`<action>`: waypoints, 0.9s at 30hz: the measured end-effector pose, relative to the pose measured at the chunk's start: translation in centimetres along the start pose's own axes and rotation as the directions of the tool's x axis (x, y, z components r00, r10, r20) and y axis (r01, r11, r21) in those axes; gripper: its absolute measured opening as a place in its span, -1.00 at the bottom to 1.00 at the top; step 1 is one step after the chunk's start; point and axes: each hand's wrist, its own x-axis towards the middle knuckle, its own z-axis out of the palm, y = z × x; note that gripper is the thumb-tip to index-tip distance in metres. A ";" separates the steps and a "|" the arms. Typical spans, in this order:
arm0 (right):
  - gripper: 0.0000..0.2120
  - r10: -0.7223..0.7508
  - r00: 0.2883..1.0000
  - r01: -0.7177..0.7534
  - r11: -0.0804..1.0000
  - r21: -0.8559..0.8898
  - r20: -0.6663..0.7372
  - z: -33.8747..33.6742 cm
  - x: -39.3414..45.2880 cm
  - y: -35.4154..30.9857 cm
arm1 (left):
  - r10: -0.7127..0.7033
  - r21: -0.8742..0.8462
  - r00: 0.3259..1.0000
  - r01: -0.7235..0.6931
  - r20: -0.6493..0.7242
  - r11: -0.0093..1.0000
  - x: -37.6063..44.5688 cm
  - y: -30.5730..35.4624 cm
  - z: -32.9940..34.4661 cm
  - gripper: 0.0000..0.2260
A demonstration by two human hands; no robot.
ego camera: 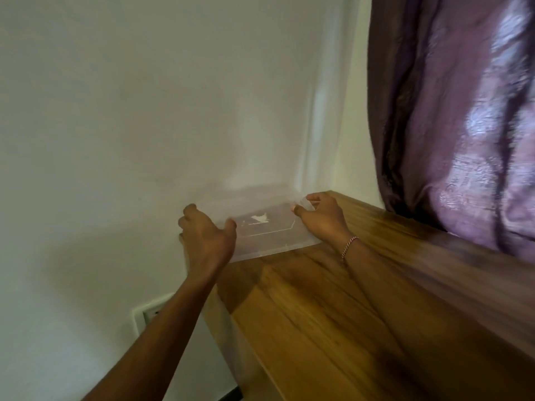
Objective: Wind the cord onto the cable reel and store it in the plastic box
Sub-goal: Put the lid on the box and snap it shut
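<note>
Box (260, 235), plastic, clear and faintly frosted, low-walled and rectangular. It sits at the far end of a wooden surface (333, 308), tucked into the corner where the pale wall (130, 111) meets the return beside the curtain (463, 111). Its left end hangs level with the edge of the wood. A thin pale outline runs across its near face, with a torn white scrap of label (260, 218) above it. The picture is blurred, so I cannot tell whether a lid is on or whether anything lies inside.

Left hand (207, 235): on the box's left end, thumb hooked over the near corner, fingers curled round the far side against the wall. It grips the box.

Right hand (318, 215): on the box's right end, thumb and forefinger pinching the upper rim at the corner. A thin beaded bracelet (348, 248) circles that wrist.

Wooden surface: warm brown, strongly grained, glossy, running from the corner toward the viewer.

Curtain: purple-brown, shiny, patterned, hanging at the right and brushing the back of the wood.

Wall socket (150, 314): white plate, low on the wall, partly behind the left forearm.
</note>
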 end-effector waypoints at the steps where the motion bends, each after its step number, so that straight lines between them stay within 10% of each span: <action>1: -0.45 0.004 0.999 -0.003 1.000 0.013 -0.038 -1.2 -0.7 -0.3 | -0.007 -0.040 1.000 0.007 -0.001 0.999 -0.3 0.6 0.1 -0.27; 15: -0.33 0.272 0.910 -0.226 0.958 0.175 -0.313 -20.5 -12.8 -3.8 | -0.109 -0.567 0.963 0.235 0.247 0.790 -8.1 12.9 2.3 -0.57; 23: -0.01 0.305 0.909 -0.088 0.806 0.585 -0.284 -31.8 -21.2 -4.4 | 0.124 -0.698 0.703 0.640 0.701 0.322 -13.4 19.9 3.0 -0.49; 27: -0.33 0.260 0.877 0.078 0.752 0.654 -0.404 -35.8 -25.5 -3.8 | 0.333 -0.631 0.559 0.759 0.759 0.163 -17.7 22.9 2.9 -0.72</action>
